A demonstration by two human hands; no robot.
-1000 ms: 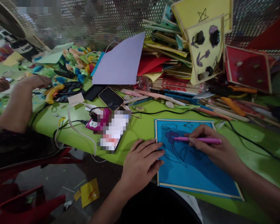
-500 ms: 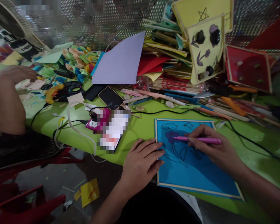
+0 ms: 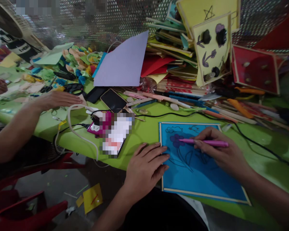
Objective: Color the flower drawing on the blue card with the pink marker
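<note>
Green and cluttered, the desk [image 3: 144, 131] runs out from a perforated metal screen at the back, with a blue board [image 3: 199, 173] lying near its front edge as the thing to steer by. On that board are drawn outlines of a flower, a cloud and leaves.

The right hand [image 3: 221, 152] rests over the upper right part of the board, fingers closed round a pink marker [image 3: 203, 142] that lies almost level, its tip at the purple flower head. The left hand [image 3: 146, 166] lies flat and open on the board's left edge, holding nothing, fingertips just over the wooden rim, pinning it down.

Between the earlier pictures and this one neither of these hands has shifted in any way that can be told; the marker tip sits at the same flower. By that, the colouring of the flower looks to be in slow, small strokes, with most of the outlines left unfilled.

What has moved is to the left of the board, well apart from it: another person's arm [image 3: 16, 128] has swung down and its hand [image 3: 59, 98] now lies stretched towards a dark phone [image 3: 113, 100] and a white cable [image 3: 80, 128], where half a second ago it was raised farther left. That leaves the board untouched.

Behind the board lie pencils and sticks [image 3: 173, 101], a lilac sheet [image 3: 125, 62], and a yellow panel with flowers [image 3: 212, 48] leaning on a stack of frames.
</note>
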